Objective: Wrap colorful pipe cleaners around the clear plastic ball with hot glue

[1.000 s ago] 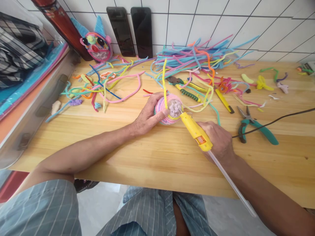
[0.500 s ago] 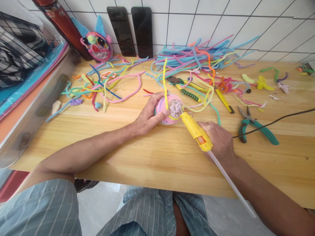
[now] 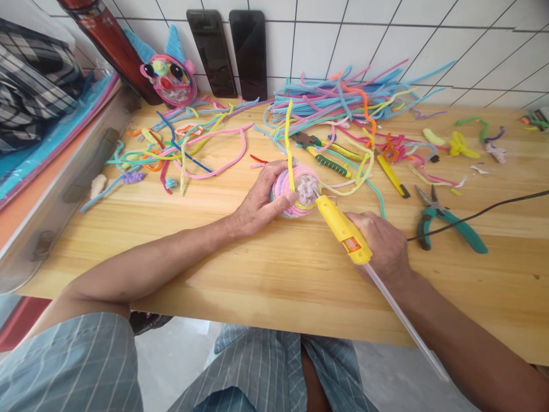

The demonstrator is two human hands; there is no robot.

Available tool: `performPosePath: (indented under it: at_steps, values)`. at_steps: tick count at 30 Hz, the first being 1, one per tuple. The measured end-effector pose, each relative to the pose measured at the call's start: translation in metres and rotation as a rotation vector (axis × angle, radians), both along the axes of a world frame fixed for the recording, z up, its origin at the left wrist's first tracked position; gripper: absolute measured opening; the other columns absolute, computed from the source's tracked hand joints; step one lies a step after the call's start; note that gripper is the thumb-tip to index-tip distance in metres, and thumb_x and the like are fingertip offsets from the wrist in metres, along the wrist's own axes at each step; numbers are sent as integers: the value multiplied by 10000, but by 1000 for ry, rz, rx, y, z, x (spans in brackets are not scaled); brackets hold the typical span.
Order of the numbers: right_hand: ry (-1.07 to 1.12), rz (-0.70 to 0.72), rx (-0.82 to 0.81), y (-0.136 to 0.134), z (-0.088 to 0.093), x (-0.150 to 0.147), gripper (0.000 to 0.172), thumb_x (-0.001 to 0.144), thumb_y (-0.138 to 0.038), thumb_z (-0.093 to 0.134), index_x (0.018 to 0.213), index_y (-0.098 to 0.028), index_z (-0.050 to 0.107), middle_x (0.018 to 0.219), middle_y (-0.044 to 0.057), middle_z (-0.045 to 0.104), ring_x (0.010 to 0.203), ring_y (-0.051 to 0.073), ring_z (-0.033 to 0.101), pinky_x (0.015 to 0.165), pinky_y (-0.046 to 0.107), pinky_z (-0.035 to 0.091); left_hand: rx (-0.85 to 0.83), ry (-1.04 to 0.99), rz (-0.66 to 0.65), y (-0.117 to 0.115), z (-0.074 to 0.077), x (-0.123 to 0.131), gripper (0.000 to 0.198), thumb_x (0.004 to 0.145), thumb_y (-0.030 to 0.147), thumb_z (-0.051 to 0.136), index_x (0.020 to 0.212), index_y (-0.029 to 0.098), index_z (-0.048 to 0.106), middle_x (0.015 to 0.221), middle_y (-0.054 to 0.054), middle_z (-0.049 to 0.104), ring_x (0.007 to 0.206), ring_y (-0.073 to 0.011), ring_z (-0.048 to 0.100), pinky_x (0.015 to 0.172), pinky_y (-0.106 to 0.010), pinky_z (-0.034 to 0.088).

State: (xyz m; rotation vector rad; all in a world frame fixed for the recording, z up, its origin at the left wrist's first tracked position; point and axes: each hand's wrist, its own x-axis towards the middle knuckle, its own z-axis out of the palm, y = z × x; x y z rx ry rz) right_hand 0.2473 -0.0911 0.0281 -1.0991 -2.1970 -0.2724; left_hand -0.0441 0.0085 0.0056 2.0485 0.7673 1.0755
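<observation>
My left hand (image 3: 265, 197) is closed round the side of a round form wound with pink and purple pipe cleaners (image 3: 281, 186), its thumb lying over the front. A pale, mottled patch shows at the form's centre, partly ringed in yellow. One yellow pipe cleaner (image 3: 289, 140) stands up from it, past my thumb. My right hand (image 3: 381, 243) grips a yellow hot glue gun (image 3: 341, 226), whose nozzle tip meets the edge of the pale patch. From the gun's rear end sticks a long clear glue stick (image 3: 403, 317). The trigger is hidden by my fingers.
Behind lie a heap of pipe cleaners (image 3: 326, 106), green-handled pliers (image 3: 328, 163) and a yellow cutter (image 3: 392, 176). Teal pliers (image 3: 454, 223) rest at right under a black cord (image 3: 484, 209). Two phones (image 3: 249, 54) and a decorated face figure (image 3: 171, 80) stand along the wall.
Almost nothing differs. The whole view has shifted very slightly, while both hands, the wound form and the glue gun keep their places relative to each other.
</observation>
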Motion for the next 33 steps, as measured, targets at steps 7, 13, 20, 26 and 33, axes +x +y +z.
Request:
performPosePath:
  at_steps: [7, 13, 20, 26, 33]
  values:
    - [15, -19, -8, 0, -3, 2, 285, 1071, -164, 561, 1325, -209, 684, 984, 63, 835, 777, 214, 761, 699, 334, 554, -25, -10, 16, 0, -3, 0, 640, 1104, 631, 618, 1602, 256, 475, 1592, -147, 608, 1443, -302, 633, 1285, -483, 525]
    - [14, -13, -2, 1, -2, 4, 277, 1096, -202, 573, 1348, -210, 687, 1012, 75, 849, 804, 224, 779, 726, 343, 579, -73, -29, 43, 2, -2, 1, 633, 1105, 655, 598, 1605, 284, 482, 1649, -130, 599, 1529, -319, 599, 1334, -496, 491]
    - [31, -4, -2, 2, -2, 3, 275, 1093, -206, 576, 1341, -203, 696, 990, 60, 834, 781, 215, 750, 707, 342, 551, -76, -35, 35, 3, -1, 1, 634, 1100, 649, 609, 1592, 266, 489, 1640, -141, 604, 1517, -318, 612, 1333, -497, 495]
    - [11, 10, 24, 3, -1, 1, 217, 1098, -182, 569, 1280, -186, 688, 971, 65, 822, 761, 210, 728, 695, 342, 531, -86, -43, 39, 2, 0, 2, 635, 1099, 656, 613, 1581, 260, 498, 1623, -143, 617, 1503, -309, 622, 1332, -491, 502]
    - [-33, 1, 34, 2, 2, -1, 190, 1100, -165, 563, 1250, -176, 679, 936, 62, 817, 744, 210, 737, 682, 336, 536, -50, -39, 27, 2, 0, 1, 626, 1109, 625, 620, 1595, 254, 484, 1643, -145, 594, 1544, -316, 598, 1348, -493, 491]
